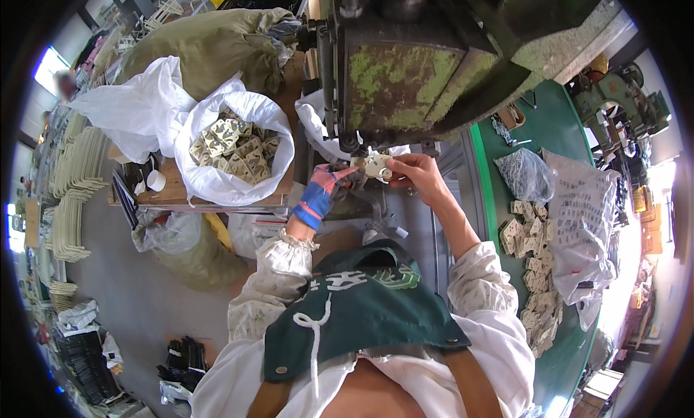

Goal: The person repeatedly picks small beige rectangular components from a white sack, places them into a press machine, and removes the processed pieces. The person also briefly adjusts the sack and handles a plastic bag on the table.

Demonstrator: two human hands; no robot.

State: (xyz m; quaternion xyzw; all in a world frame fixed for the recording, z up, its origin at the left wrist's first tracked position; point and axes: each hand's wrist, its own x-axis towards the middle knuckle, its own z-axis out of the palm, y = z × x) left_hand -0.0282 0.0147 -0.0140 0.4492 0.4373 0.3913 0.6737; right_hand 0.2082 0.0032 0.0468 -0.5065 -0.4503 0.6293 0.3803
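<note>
Below the head of a large worn green machine (405, 85), my right hand (423, 178) is bare and pinches the right edge of a small cream plate with holes (377, 166). My left hand (322, 192) wears a blue and red work glove with dark fingertips. Its fingers are curled in at the plate's left end, and what lies between them is partly hidden. To the left, a white woven sack (242, 183) stands open, full of similar cream plates (235, 149). More loose cream plates (535, 273) lie piled on the green table to the right.
The green-topped table (557, 360) also carries a clear plastic bag (525, 173) and a pale printed sack (582, 223). A full olive sack (210, 49) sits behind the white one. Bent cream frames (76, 194) are stacked at far left; black parts (184, 364) lie on the floor.
</note>
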